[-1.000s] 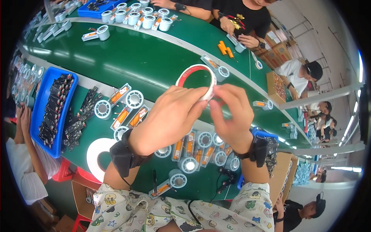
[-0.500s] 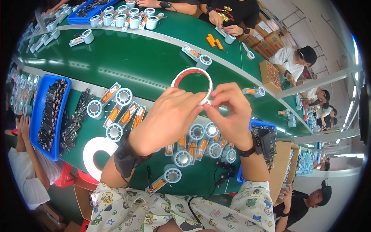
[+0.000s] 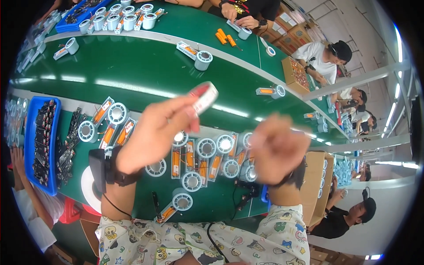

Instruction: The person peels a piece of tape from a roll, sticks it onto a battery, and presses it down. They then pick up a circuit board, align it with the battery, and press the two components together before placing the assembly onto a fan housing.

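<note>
Tape ring (image 3: 204, 96) at left hand's (image 3: 154, 132) fingertips

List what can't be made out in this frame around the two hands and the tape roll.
- Right hand, head view: motion blur smears the fingers; whether it holds anything cannot be told.
- Tape roll: blurred, seen edge-on, partly covered by the left hand fingertips.
- Small round assemblies on the green table: several hidden behind both hands.
- Blue tray: its contents are too small to identify.

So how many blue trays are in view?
2: one blue tray at the left, full of dark parts, and one at the far top left. A blue edge by the right hand may be a third.
</note>
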`<act>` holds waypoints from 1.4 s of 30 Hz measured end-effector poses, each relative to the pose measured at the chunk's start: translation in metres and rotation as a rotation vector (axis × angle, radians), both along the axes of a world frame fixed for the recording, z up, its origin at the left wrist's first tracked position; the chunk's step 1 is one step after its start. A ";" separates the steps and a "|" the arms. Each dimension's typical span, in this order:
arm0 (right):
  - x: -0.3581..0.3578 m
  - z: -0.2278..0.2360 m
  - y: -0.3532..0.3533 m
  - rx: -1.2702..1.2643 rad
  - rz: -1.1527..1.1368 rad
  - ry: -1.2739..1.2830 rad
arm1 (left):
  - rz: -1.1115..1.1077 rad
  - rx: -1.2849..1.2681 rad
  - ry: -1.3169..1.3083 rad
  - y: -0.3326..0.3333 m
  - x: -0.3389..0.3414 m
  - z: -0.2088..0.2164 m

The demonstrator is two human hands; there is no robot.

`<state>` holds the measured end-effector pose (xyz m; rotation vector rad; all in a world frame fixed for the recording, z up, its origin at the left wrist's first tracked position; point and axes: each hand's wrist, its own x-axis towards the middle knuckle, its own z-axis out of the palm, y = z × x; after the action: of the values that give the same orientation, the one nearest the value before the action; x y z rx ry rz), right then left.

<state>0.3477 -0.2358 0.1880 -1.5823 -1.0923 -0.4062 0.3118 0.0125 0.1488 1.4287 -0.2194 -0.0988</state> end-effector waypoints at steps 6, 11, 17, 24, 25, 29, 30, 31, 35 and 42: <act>0.195 -0.087 -0.120 -0.233 -0.830 0.776 | 0.105 -0.022 -0.114 -0.006 -0.003 0.007; 0.238 -0.151 -0.147 -0.354 -0.909 0.799 | 0.067 0.315 -0.261 -0.008 -0.003 0.003; 0.248 -0.174 -0.138 -0.453 -0.909 0.820 | 0.082 0.374 -0.313 -0.005 -0.008 0.005; 0.246 -0.168 -0.112 -0.926 -1.045 0.438 | 0.087 0.474 -0.293 -0.003 -0.007 0.010; 0.242 -0.157 -0.107 -1.023 -1.099 0.354 | 0.096 0.481 -0.315 -0.001 -0.008 0.011; 0.268 -0.141 -0.144 -1.167 -0.995 0.480 | 0.115 0.410 -0.308 -0.002 -0.007 0.012; 0.266 -0.145 -0.141 -1.165 -0.988 0.477 | 0.121 0.414 -0.307 -0.002 -0.008 0.012; 0.261 -0.148 -0.138 -1.118 -1.057 0.439 | 0.120 0.418 -0.300 -0.002 -0.009 0.012; 0.220 -0.137 -0.102 -0.901 -1.139 0.178 | 0.137 0.433 -0.309 -0.005 -0.009 0.013; 0.035 -0.020 0.020 -0.358 -0.265 -0.439 | 0.160 0.356 -0.465 -0.004 -0.016 0.000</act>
<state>0.3825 -0.2158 0.1679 -2.0253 -1.3429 -0.7993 0.2961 0.0085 0.1487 1.8070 -0.4854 0.3457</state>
